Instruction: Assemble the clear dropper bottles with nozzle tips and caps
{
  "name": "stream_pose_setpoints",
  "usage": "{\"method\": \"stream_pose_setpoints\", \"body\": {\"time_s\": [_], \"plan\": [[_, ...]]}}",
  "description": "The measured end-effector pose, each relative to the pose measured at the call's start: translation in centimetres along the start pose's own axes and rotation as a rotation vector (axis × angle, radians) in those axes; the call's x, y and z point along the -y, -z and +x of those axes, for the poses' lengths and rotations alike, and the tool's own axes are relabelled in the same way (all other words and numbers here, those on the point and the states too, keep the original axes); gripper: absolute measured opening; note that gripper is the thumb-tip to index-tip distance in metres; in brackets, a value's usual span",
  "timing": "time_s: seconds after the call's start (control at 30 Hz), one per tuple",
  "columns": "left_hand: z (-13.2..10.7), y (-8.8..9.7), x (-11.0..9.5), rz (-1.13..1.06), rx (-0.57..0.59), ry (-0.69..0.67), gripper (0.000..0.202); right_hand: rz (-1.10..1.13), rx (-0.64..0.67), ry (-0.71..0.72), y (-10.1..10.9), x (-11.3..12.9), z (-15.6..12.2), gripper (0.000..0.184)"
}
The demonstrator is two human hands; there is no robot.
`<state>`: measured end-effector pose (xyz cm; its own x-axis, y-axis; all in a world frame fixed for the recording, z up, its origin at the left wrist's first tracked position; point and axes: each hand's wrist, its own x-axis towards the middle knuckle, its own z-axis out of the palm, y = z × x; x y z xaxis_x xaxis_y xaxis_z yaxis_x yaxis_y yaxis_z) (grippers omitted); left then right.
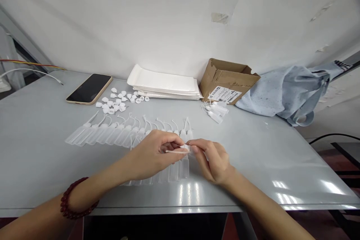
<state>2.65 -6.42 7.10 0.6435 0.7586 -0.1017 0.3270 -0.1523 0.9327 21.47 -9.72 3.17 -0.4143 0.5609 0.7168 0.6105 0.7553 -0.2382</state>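
My left hand [153, 154] and my right hand [212, 159] meet over the grey table [42, 157], fingers pinched together on one small clear needle-tip bottle [182, 149], which lies sideways between them. Under and behind my hands runs a row of several similar clear bottles [112, 133] with thin curved tips, lying side by side. A pile of small white caps [116, 102] lies further back on the left. A red bead bracelet sits on my left wrist.
A phone [89, 88] lies face up at the back left. A stack of white bags [164, 84] leans by the wall, beside an open cardboard box [227, 78] with a few more bottles [215, 110] in front. A blue cloth bag [287, 95] lies at the right.
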Motion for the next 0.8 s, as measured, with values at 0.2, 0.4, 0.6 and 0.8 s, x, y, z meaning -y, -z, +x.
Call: {"method": "stream_pose_setpoints", "body": {"time_s": [0.2,0.4,0.6,0.8], "plan": [[0.0,-0.2,0.1,-0.051,-0.015,-0.003,0.018,0.139,0.089,-0.137,0.5,0.3,0.1,0.016],[0.1,0.4,-0.2,-0.206,-0.025,0.027,0.018,0.153,0.152,-0.203,1.0,-0.1,0.5,0.015],[0.1,0.8,-0.2,-0.248,0.013,0.102,0.023,0.046,0.195,-0.065,0.7,-0.5,0.4,0.018],[0.1,0.9,0.0,-0.200,0.051,0.042,0.027,0.213,0.219,-0.224,1.1,-0.1,0.6,0.022]]}}
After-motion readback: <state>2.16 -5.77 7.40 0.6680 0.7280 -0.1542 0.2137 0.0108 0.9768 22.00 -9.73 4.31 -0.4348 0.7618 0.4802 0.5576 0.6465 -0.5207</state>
